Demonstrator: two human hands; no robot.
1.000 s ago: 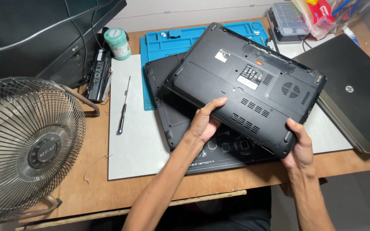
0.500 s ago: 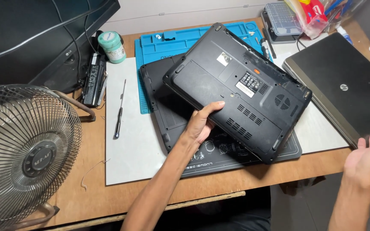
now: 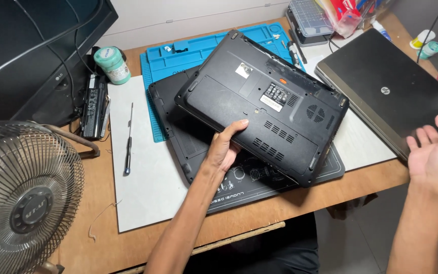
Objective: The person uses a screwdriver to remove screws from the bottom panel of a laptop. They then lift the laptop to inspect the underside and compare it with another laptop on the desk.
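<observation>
A black laptop (image 3: 259, 101) lies upside down and skewed on top of a second black laptop (image 3: 171, 114), its vents and label facing up. My left hand (image 3: 225, 148) grips its near edge, thumb on the bottom panel and fingers underneath. My right hand (image 3: 434, 149) hovers off the table's right edge, palm up, fingers spread, holding nothing. It is close to the near corner of a closed grey-brown laptop (image 3: 386, 91).
A black mat (image 3: 259, 185), a white sheet (image 3: 145, 177) and a blue repair mat (image 3: 198, 48) cover the wooden table. A screwdriver (image 3: 128, 139) lies on the white sheet. A metal fan (image 3: 21, 198) stands at left, a dark monitor (image 3: 31, 50) behind, a battery pack (image 3: 93, 106) and tape roll (image 3: 111, 65) nearby.
My right hand let go of the upturned laptop and moved out to the right, opening palm up. The left hand keeps its grip on the near edge.
</observation>
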